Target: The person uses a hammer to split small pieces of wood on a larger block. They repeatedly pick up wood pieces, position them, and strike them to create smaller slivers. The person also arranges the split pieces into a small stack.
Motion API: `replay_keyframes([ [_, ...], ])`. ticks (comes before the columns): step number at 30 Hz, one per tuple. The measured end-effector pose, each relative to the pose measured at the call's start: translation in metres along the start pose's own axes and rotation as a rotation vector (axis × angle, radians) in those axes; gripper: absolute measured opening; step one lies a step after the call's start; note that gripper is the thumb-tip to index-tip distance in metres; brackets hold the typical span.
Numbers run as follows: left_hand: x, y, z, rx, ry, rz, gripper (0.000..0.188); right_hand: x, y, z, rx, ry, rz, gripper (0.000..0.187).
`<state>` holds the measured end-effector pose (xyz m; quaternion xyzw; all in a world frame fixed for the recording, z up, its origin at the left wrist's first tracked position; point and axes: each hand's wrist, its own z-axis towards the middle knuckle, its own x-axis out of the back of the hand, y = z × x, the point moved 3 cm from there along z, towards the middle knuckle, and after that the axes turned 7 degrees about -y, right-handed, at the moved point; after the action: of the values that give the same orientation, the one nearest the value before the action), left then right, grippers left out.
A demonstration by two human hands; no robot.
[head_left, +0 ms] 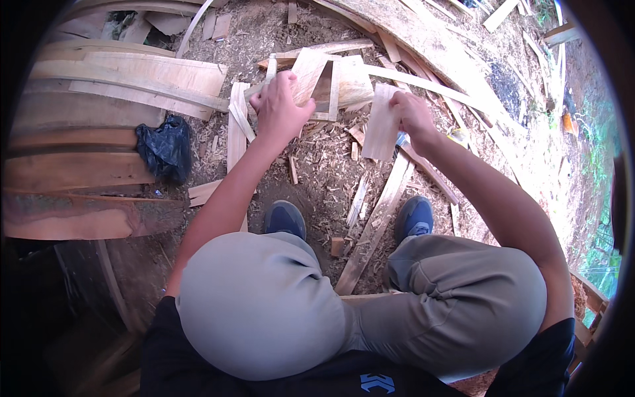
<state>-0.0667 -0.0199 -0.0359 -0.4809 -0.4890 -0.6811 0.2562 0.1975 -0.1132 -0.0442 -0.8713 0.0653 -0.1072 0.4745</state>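
Note:
My right hand [414,118] pinches a short, flat piece of pale board [380,126] by its upper right edge, holding it up over the ground. Farther left, a small wooden frame [335,83] of thin slats lies on the shavings. My left hand [281,106] is bent over the frame's near left corner, fingers curled and thumb apart. Its fingertips are partly hidden. Inside the frame a wider board [308,74] leans at a slant, and another pale board [355,83] sits at its right end.
Stacked curved planks [86,139] fill the left side, with a black plastic bag [165,149] against them. A long narrow board [377,225] lies between my shoes [415,218]. Wood strips, offcuts and shavings cover the ground. A large curved plank [423,53] runs across the back right.

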Motion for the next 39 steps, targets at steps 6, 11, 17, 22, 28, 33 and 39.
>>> replay_keyframes([
  [6, 0.029, -0.010, 0.000, 0.258, 0.252, -0.287, 0.070, -0.023, -0.014, 0.020, -0.013, -0.284, 0.225, 0.026],
  [11, 0.023, -0.050, -0.004, 0.400, 0.174, -0.508, 0.075, -0.055, -0.052, 0.050, 0.184, -0.432, -0.077, 0.066],
  [17, 0.003, -0.041, -0.008, 0.383, 0.138, -0.797, 0.070, -0.083, -0.039, 0.066, -0.010, -0.353, -0.404, 0.065],
  [22, -0.017, -0.040, -0.011, 0.354, 0.135, -0.782, 0.066, -0.076, -0.034, 0.052, -0.068, -0.292, -0.514, 0.094],
  [28, -0.022, 0.025, -0.022, 0.224, -0.101, -1.146, 0.070, -0.041, -0.024, 0.038, -0.111, -0.057, -0.708, 0.114],
  [33, -0.038, 0.043, -0.025, 0.004, -0.294, -1.262, 0.073, -0.006, -0.018, 0.020, -0.159, -0.042, -0.558, 0.111],
  [39, -0.023, 0.041, -0.015, 0.097, -0.245, -0.990, 0.093, 0.099, 0.037, 0.030, -0.123, 0.138, -0.634, 0.115],
])
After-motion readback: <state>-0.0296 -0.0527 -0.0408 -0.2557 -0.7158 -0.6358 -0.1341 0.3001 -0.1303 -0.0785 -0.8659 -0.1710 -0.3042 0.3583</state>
